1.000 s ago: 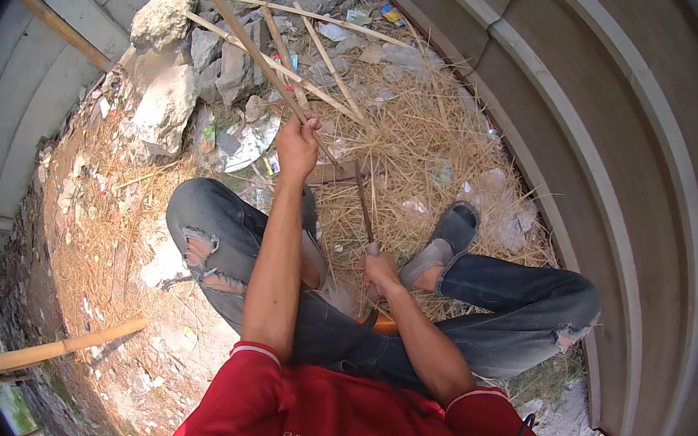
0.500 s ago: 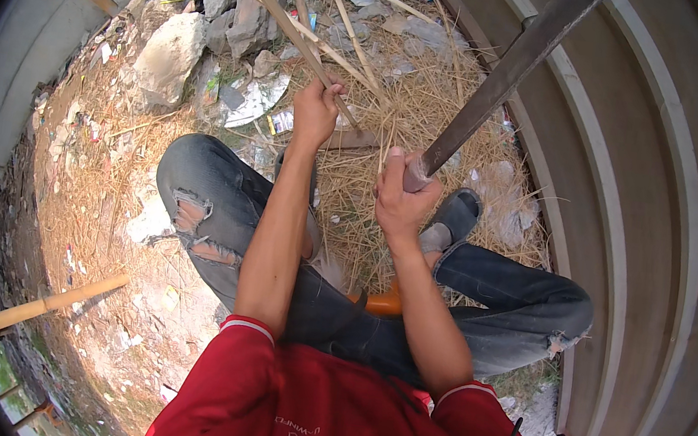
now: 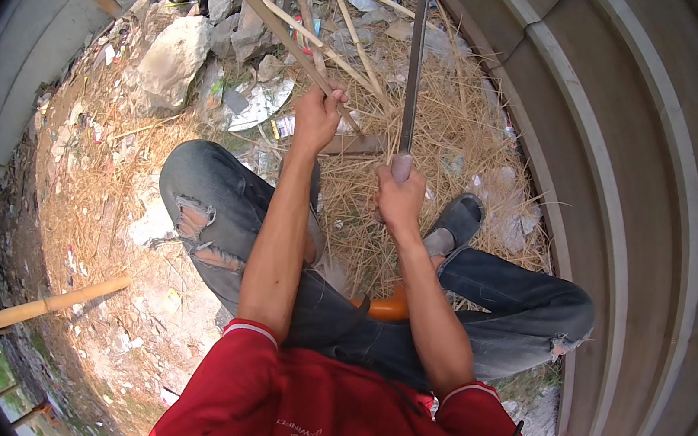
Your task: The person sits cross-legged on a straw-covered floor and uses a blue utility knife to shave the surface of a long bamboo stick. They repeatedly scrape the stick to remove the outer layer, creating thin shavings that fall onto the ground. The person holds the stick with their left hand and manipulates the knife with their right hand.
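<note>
My left hand is closed around a long split bamboo strip, which slants from the upper left down toward me. The strip's lower end is just above a piece of brown wood lying in the shavings. To the right, my right hand grips the pale handle of a machete. Its long dark blade points away from me, edge-on to my view and apart from the strip.
Bamboo shavings cover the ground between my feet. Other thin bamboo strips lie beyond my hands, beside grey rocks and litter. Corrugated metal sheeting curves along the right. An orange object shows under my legs.
The machete blade has swung from slanting up and right, close to my view, to pointing straight ahead and lower. My left hand and the strip have barely shifted.
</note>
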Demonstrator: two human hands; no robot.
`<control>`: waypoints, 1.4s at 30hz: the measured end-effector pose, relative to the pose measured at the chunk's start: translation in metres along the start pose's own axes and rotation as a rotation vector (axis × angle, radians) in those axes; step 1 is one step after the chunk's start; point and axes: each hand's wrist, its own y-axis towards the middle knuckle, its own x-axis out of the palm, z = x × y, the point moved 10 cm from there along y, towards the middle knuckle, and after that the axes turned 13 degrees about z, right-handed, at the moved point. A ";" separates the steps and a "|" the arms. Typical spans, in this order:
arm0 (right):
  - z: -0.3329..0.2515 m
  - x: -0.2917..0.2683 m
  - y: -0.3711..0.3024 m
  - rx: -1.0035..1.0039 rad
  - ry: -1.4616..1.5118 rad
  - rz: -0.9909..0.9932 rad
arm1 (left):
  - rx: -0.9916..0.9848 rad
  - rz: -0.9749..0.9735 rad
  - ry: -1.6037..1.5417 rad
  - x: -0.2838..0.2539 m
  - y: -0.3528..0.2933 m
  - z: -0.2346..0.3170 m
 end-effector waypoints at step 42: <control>0.130 -0.003 -0.038 0.487 -0.257 -0.241 | -0.228 0.196 -0.757 0.032 0.025 -0.004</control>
